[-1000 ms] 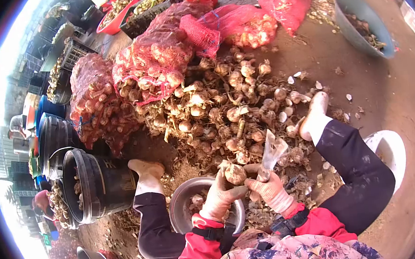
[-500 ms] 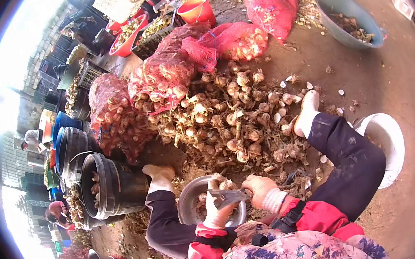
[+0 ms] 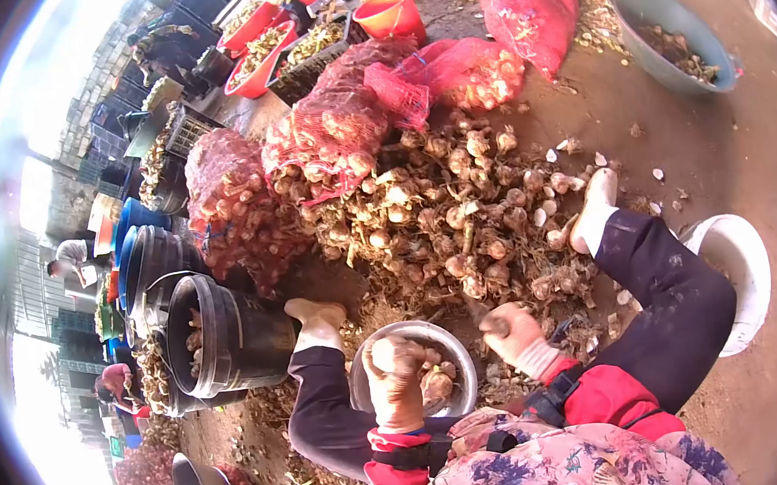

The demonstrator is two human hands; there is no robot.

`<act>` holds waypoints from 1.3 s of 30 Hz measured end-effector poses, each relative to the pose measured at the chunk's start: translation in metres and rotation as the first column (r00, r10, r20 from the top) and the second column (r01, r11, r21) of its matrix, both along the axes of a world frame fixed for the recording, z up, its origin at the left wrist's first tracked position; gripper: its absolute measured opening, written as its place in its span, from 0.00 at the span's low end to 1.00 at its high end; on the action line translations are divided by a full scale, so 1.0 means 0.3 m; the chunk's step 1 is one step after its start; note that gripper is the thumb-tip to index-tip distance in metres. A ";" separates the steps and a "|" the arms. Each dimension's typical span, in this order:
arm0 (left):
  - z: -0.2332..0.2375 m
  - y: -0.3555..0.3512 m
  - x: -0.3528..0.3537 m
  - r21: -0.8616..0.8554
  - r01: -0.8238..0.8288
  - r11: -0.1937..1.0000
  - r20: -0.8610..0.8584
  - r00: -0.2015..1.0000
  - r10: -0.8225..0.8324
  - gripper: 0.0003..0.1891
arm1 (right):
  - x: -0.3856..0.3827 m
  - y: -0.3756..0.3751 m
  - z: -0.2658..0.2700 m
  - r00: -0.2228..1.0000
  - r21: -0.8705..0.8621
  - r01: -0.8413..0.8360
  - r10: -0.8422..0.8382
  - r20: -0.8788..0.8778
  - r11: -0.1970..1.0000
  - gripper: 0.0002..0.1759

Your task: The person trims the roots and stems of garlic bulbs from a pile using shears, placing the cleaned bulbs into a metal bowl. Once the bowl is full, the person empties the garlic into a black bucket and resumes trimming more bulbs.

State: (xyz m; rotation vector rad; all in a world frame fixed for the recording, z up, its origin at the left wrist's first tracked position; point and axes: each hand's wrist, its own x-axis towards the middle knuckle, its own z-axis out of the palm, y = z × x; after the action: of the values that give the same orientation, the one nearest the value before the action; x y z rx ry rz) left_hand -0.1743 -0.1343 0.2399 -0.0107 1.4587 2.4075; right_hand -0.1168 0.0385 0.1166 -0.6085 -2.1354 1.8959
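My left hand (image 3: 395, 380), in a pale glove or wrap, is closed above the left side of a metal bowl (image 3: 469, 365). Its curled fingers blur together, and what they hold, if anything, cannot be made out. Garlic bulbs (image 3: 438, 384) lie in the bowl. To the right of the bowl, my right hand (image 3: 519, 342) is closed round the handle of a knife (image 3: 478, 310), with the blade pointing away from me and hard to see against the pile. A large heap of garlic with dry stalks (image 3: 459, 208) spreads on the ground beyond both hands.
Red mesh sacks of garlic (image 3: 332, 123) stand behind the heap. Black buckets (image 3: 239, 334) are at left, a white bucket (image 3: 743, 276) by my right leg. A grey-green tub (image 3: 666, 38) stands far right, an orange bucket (image 3: 390, 16) at the back. People work at far left.
My hands have moved apart. The knife has left the garlic bulb at my left hand and swung away to the right. The bulbs in the bowl show more. The whole view has shifted slightly.
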 end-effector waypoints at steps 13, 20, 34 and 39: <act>-0.117 -0.073 0.028 0.379 -0.057 0.924 0.395 0.913 -0.106 0.10 | 0.017 -0.017 -0.179 0.748 -0.289 -0.288 0.403 0.528 0.913 0.17; -0.181 -0.136 -0.022 0.288 -0.172 0.942 0.488 0.873 0.010 0.05 | -0.056 -0.049 -0.151 0.892 -0.223 -0.268 0.329 0.311 0.937 0.14; -0.155 -0.068 -0.010 0.294 -0.089 0.952 0.603 0.790 -0.112 0.13 | 0.004 0.008 -0.372 0.815 -0.281 0.140 0.050 0.577 0.950 0.13; -0.287 -0.155 -0.186 -0.964 0.245 0.103 0.205 0.932 -0.299 0.34 | -0.049 -0.024 -0.291 0.890 -0.425 0.175 0.042 0.453 0.888 0.10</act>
State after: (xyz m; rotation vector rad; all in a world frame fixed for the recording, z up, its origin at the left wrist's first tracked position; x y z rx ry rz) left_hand -0.2300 -0.1808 0.1540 0.0099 2.5090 0.7233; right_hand -0.1313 0.0313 0.0292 -1.3213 -1.8452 2.4243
